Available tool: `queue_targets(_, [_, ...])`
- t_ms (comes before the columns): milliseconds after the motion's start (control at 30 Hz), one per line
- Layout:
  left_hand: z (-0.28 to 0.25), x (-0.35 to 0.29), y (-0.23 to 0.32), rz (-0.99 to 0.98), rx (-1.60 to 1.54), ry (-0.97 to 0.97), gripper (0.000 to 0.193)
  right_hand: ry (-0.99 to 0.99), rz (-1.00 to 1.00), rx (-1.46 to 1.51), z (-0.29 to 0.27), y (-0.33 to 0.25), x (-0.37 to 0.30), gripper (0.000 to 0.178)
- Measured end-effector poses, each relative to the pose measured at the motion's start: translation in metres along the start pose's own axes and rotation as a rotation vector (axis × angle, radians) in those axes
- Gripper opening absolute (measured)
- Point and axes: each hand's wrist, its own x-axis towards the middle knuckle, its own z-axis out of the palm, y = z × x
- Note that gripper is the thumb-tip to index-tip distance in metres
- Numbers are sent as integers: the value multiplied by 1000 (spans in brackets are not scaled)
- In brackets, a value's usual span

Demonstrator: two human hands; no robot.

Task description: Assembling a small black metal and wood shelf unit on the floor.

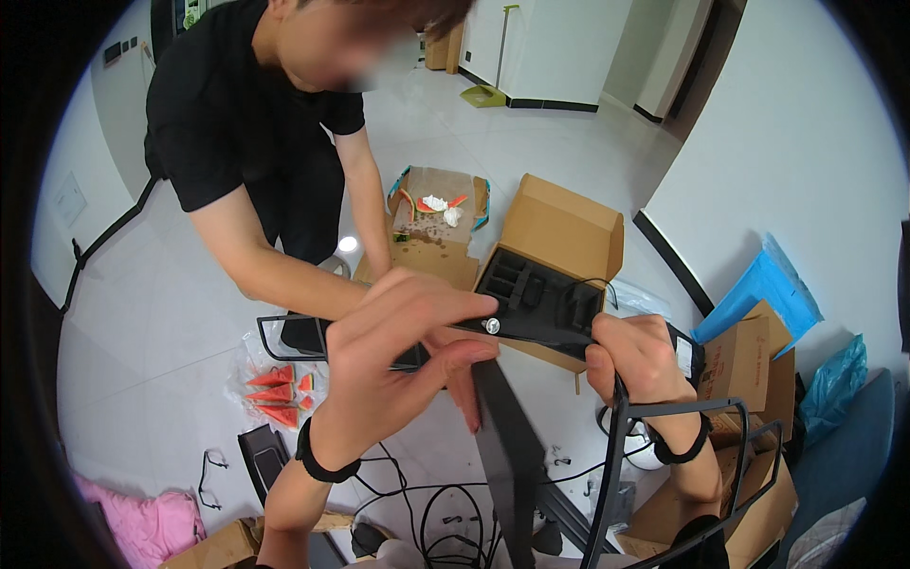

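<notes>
My left hand (389, 346) reaches in with index finger and thumb apart, one above and one below a silver screw (491, 325) on a black metal bar (540, 334). Whether the fingertips touch the screw is hard to tell. My right hand (645, 356) is closed around the bar's right end, where a black tubular metal frame (611, 465) joins or passes. Below my left hand, a flat black panel (507, 446) slants down toward me. Reddish fingers (463, 391) show beside the panel's top; whose they are is unclear.
Opposite, a person in black (237, 133) leans in, one forearm behind my left hand. An open cardboard box with black foam (559, 223) sits ahead. Watermelon slices (275, 394) lie left on plastic. Black cables (427, 493) cross the floor below; cartons (749, 370) stand right.
</notes>
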Motion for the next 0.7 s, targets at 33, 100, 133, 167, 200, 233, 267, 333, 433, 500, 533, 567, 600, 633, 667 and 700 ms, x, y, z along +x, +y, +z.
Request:
queue_targets(33, [1,1,-1,2,0,2,32,-19,1,2,1,0,0,20])
queue_targets(100, [4,3,-6,133,97,-25,28,-25,-1,2,3,3,-2,20])
queue_targets(133, [6,2,-5,112,67,-9,25,-33,5,3,3,3,-2,20])
queue_targets(167, [4,4,-1,117,73,-4,25,-30,-3,1,1,2,-1,20])
queue_targets(200, [2,6,4,45,22,-15,23,-36,-5,-20,0,2,0,20])
queue_targets(233, [0,7,8,-27,-30,-27,22,-42,-7,-41,-1,2,2,20])
queue_targets(267, [-1,7,10,-25,-29,-24,22,-41,-10,-43,-3,1,3,20])
queue_targets(333, [-2,6,13,-164,-157,-6,16,-22,-31,-58,-7,-1,4,21])
queue_targets(433, [-3,6,9,-102,-170,3,13,-13,-34,-62,-10,-3,6,22])
queue_targets(500, [-4,4,11,-159,-211,-13,13,-22,-32,-67,-10,-5,7,22])
queue_targets(533, [-4,3,12,-214,-252,-28,13,-30,-31,-73,-10,-6,7,23])
queue_targets(567, [-4,2,13,-213,-251,-27,13,-30,-33,-73,-10,-6,5,23])
queue_targets(600, [-4,1,13,-257,-277,-22,13,-29,-33,-68,-10,-5,4,23])
queue_targets(633, [-4,0,14,-302,-303,-16,13,-28,-34,-62,-11,-5,3,23])
queue_targets(667, [-5,2,16,-300,-305,-17,13,-28,-33,-64,-11,-4,3,23])
queue_targets(700, [-9,5,22,-298,-235,-62,13,-24,-33,-60,-12,-4,3,24])
